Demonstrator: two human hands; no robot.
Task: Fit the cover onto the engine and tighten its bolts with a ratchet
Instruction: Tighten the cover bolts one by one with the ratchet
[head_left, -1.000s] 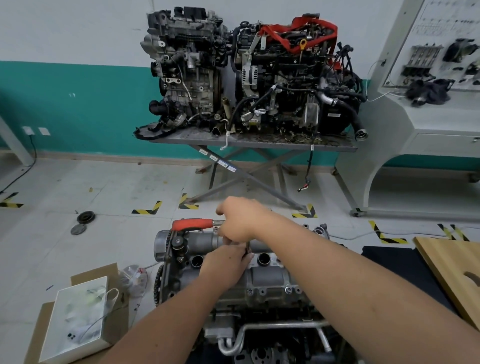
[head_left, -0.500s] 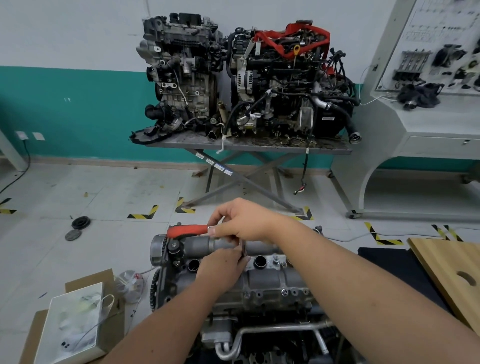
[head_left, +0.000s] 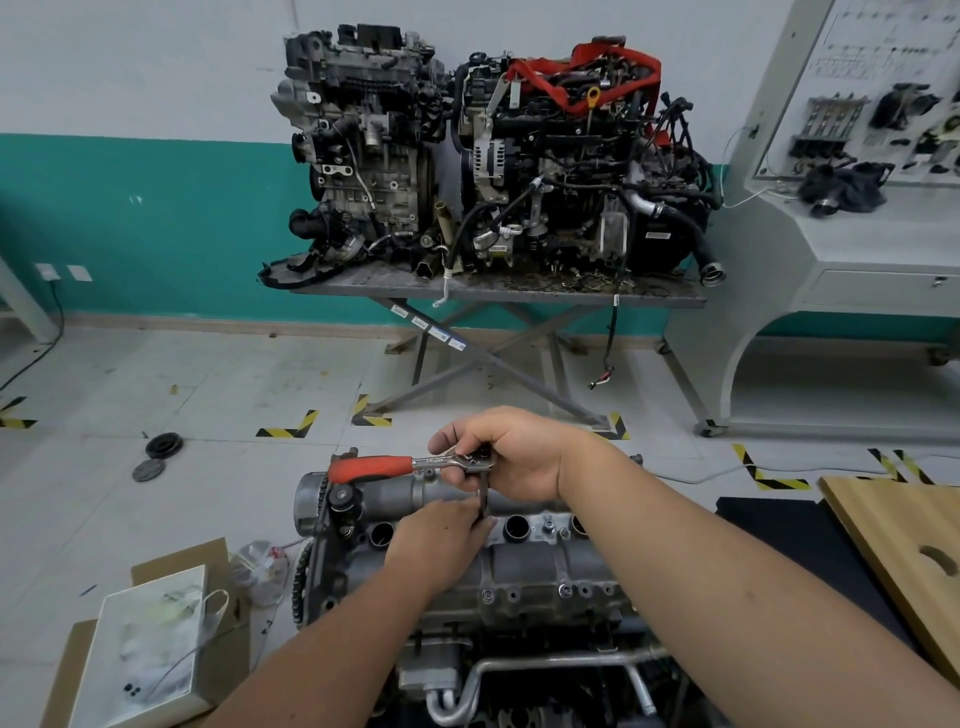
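A grey metal engine (head_left: 524, 577) stands in front of me with its silver cover (head_left: 405, 491) fitted on top. The ratchet (head_left: 382, 466) has a red handle that points left, level above the cover. My right hand (head_left: 511, 452) grips the ratchet's chrome head from above. Below it, my left hand (head_left: 441, 535) pinches the dark extension shaft (head_left: 483, 501) that runs down from the head to the cover. The bolt under the shaft is hidden by my fingers.
A cardboard box with a white bag (head_left: 140, 644) sits on the floor at left. A wooden board (head_left: 904, 551) lies at right on a black mat. Two engines on a scissor table (head_left: 493, 291) stand ahead. Two round black discs (head_left: 156, 454) lie on the floor.
My view has tilted up slightly. The ratchet's chrome head and neck now show more between my right fingers. Both hands stay on the tool in the same spot.
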